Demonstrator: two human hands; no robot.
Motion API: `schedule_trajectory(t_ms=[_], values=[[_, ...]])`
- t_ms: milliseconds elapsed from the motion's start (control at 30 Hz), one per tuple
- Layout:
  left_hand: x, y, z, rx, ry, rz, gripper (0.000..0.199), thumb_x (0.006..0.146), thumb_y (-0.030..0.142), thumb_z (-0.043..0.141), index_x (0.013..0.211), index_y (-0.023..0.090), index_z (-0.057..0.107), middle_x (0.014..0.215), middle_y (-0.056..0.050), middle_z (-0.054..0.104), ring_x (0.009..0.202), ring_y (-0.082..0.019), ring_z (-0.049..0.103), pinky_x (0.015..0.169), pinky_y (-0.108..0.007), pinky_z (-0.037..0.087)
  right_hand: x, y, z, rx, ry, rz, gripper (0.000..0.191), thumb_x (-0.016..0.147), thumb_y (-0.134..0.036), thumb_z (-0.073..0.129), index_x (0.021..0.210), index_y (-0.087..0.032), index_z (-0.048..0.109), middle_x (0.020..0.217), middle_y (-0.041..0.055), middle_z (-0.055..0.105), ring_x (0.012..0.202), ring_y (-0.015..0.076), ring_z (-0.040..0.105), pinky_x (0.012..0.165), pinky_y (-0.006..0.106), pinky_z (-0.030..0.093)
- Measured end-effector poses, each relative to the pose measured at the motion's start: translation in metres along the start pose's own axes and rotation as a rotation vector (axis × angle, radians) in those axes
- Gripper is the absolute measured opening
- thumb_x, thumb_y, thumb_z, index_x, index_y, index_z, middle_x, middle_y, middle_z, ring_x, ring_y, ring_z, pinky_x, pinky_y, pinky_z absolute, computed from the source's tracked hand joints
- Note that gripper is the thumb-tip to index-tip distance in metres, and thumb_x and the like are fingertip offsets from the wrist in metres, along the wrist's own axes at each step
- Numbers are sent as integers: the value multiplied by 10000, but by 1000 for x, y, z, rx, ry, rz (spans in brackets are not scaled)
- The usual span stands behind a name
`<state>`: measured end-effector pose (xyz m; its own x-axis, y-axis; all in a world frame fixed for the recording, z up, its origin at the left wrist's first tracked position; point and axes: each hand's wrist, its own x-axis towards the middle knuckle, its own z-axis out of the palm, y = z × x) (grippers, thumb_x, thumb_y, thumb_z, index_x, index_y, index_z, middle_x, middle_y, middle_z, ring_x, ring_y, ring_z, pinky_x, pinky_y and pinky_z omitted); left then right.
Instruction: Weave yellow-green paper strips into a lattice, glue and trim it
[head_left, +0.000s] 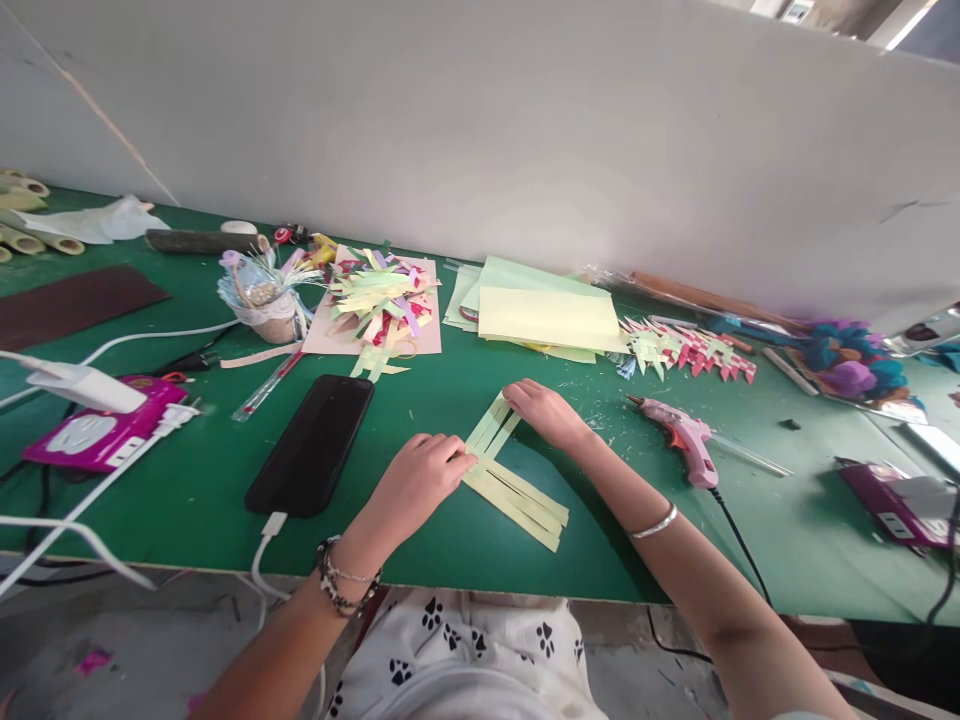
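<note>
Pale yellow-green paper strips [517, 500] lie on the green table in front of me, in two groups that meet at a corner. My left hand [429, 470] pinches that corner, thumb and fingers closed on the paper. At the far end of the upper group, my right hand [546, 410] has its fingers closed on the strip ends. Beyond my hands rests a stack of pale green and yellow paper sheets [547, 315]. A pink glue gun [686, 435] lies on its side to the right of my right hand.
A black phone [311, 445] with a charging cable lies left of my hands. Farther back are a pink sheet [427, 335] heaped with cut strips, a small basket [270, 315] and fringed paper pieces [690, 350]. Magenta power strips [105, 430] stand at both sides.
</note>
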<state>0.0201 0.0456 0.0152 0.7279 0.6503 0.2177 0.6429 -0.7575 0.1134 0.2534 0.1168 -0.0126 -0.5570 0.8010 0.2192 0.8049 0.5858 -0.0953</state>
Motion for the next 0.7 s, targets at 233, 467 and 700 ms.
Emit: schedule_trajectory(t_ms=[233, 467, 700], values=[[0, -1, 2, 9, 14, 3, 233, 895, 90, 371, 962, 186, 572, 856, -25, 579, 777, -151, 565, 696, -291, 391, -14, -12, -24, -11, 114, 91, 279, 906, -141, 306, 943, -149, 583, 809, 79, 541, 743, 169, 435, 609, 260, 358], [0, -1, 2, 51, 13, 10, 195, 892, 114, 397, 939, 168, 578, 868, -31, 594, 789, -161, 562, 699, -301, 393, -38, -42, -27, 218, -19, -171, 453, 841, -50, 336, 1083, -294, 631, 955, 71, 497, 812, 166, 415, 732, 300, 376], [0, -1, 2, 46, 16, 10, 219, 897, 119, 376, 955, 167, 582, 863, -33, 584, 783, -158, 564, 702, -303, 400, -35, -38, -22, 191, -85, -127, 503, 835, -44, 322, 1137, -333, 602, 1026, 79, 485, 878, 187, 405, 752, 318, 349]])
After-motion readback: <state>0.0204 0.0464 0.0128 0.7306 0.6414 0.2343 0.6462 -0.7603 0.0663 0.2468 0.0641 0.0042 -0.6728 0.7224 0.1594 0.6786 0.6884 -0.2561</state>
